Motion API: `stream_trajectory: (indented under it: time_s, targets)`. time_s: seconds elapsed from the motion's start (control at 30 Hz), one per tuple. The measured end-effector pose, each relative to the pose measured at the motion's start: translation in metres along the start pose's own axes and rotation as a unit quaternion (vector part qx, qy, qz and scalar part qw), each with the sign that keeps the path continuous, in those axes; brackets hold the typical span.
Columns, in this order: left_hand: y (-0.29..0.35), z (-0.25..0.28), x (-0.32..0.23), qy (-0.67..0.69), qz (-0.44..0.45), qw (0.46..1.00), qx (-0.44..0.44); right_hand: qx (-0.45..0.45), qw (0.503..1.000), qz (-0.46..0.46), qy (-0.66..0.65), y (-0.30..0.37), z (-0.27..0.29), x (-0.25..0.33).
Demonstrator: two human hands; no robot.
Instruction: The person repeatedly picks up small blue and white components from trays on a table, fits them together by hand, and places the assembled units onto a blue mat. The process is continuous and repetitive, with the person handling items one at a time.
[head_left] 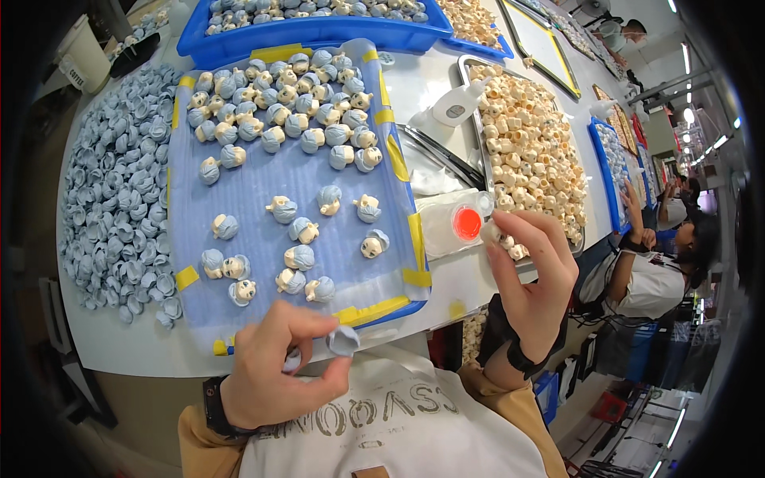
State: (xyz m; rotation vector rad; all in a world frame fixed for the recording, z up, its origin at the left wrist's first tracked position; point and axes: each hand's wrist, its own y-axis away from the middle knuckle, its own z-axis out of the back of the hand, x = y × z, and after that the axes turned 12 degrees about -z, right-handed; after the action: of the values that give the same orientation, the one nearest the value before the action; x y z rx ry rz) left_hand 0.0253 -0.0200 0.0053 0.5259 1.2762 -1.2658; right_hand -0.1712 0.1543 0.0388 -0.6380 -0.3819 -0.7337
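Observation:
Between the thumb and fingertips of my left hand (275, 378) is a light-blue hair shell (344, 341), held at the tray's near edge. A second blue piece (292, 360) shows partly inside the curled fingers. My right hand (535, 291) pinches a small cream doll head (495, 233) beside a round pot with a red inside (467, 223). In front of me, a blue-lined tray (263, 191) taped with yellow holds several doll heads wearing blue hair (299, 256), densely grouped at the far end and scattered nearer me.
A heap of blue hair shells (119, 199) covers the table's left. At the right, a metal tray (481, 131) holds many cream heads. Black tweezers (446, 155) and a white bottle (456, 105) lie between the trays. A blue bin (319, 30) stands behind; people work farther right.

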Motion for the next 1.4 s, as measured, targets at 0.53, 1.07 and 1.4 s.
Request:
stream_trajectory:
  time_s: [0.53,1.07,1.4]
  targets:
    - [0.004,0.002,0.001,0.091,0.067,0.994,0.006,0.051,0.996,0.03,0.065,-0.012,-0.005,-0.006]
    - [0.008,-0.007,0.002,0.196,0.091,0.975,-0.053,0.038,0.986,0.019,-0.158,0.023,-0.01,0.014]
    - [0.003,-0.002,-0.001,0.186,0.098,0.978,0.005,0.199,0.939,0.136,-0.246,0.024,-0.04,0.04]
